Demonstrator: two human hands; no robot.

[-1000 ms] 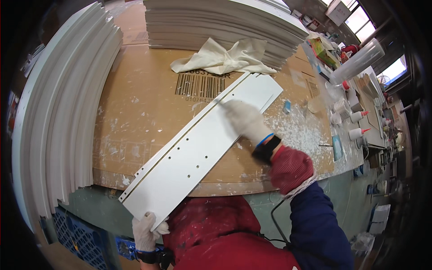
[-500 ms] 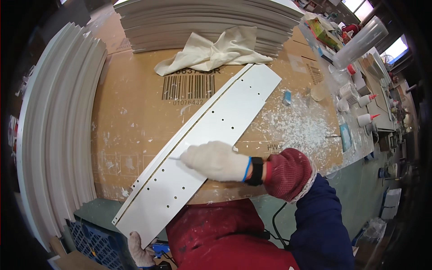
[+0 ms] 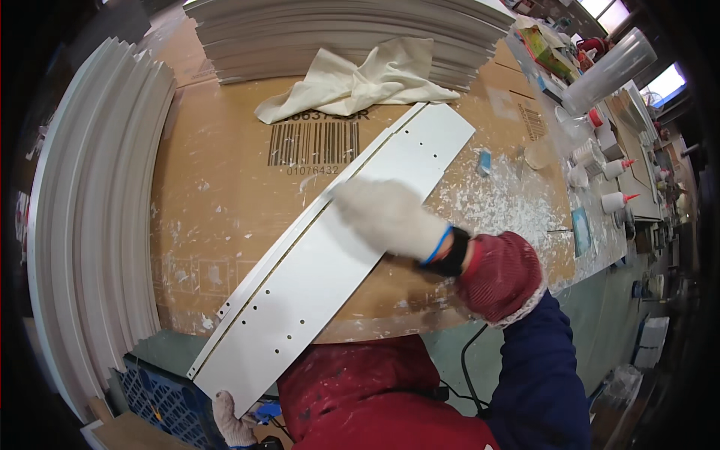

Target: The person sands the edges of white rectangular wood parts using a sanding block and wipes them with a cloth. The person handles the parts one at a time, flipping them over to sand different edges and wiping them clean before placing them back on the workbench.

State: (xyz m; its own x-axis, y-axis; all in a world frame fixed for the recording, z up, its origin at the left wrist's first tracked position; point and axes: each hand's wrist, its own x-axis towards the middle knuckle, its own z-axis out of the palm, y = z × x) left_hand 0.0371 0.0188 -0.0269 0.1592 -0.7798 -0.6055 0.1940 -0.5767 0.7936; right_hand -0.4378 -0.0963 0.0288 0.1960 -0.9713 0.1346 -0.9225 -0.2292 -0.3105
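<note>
A long white board (image 3: pixel 289 289) with drilled holes and a narrow groove along its far-left edge lies slantwise on the cardboard. My left hand (image 3: pixel 229 421), in an off-white glove, grips the board's near end, thumb on top. My gloved right hand (image 3: pixel 386 217) is closed over the upper middle of the board, its fingertips at the groove. Motion smears those fingers. A thin tool that showed at their tips a moment earlier cannot be made out clearly now.
Stacked grey-white panels stand at the left (image 3: pixel 101 195) and the back (image 3: pixel 345 37). A crumpled cream cloth (image 3: pixel 360 86) lies against the back stack. A small blue block (image 3: pixel 484 163) sits amid white scrapings at right. Red-tipped glue bottles (image 3: pixel 613 202) line the right edge.
My right hand has moved up along the board, away from me, from the middle toward its far end, and now meets the groove. My left hand keeps its hold at the near end.
</note>
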